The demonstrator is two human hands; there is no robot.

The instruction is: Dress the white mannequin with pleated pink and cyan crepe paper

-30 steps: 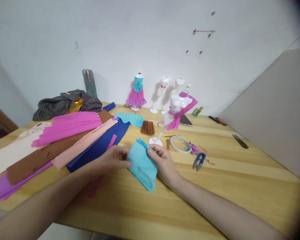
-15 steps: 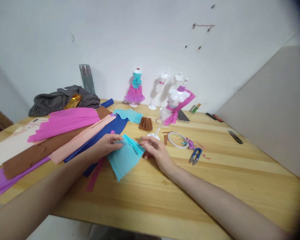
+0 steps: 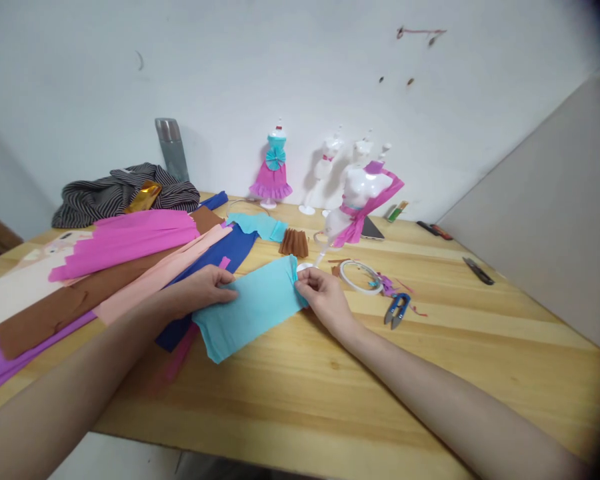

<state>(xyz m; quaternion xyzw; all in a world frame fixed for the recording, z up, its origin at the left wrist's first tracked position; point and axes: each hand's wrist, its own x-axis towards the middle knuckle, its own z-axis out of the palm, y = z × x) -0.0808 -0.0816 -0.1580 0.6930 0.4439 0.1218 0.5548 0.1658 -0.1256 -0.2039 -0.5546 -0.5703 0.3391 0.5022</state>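
Observation:
A light blue sheet of crepe paper (image 3: 253,308) is stretched between my two hands above the wooden table. My left hand (image 3: 205,292) pinches its upper left part between thumb and fingers. At the right end, where the paper is gathered into a narrow fold, my right hand (image 3: 323,293) grips it with the fingertips. Just beyond the paper stands a small white mannequin (image 3: 363,190) with a magenta sash across it. A pleated brown paper piece (image 3: 294,243) lies behind the sheet. To the right are a roll of white tape (image 3: 361,277) and blue thread snips (image 3: 397,311).
Crepe paper strips in pink (image 3: 130,240), brown (image 3: 80,293) and other colours cover the left side. A striped cloth (image 3: 95,195) and a flask (image 3: 172,150) are behind them. A dressed mannequin (image 3: 273,167) stands by the wall; a utility knife (image 3: 478,271) lies right.
The light blue paper has been opened out wider to the right. My right hand now pinches its right end, with the fingers closed. The view has shifted slightly.

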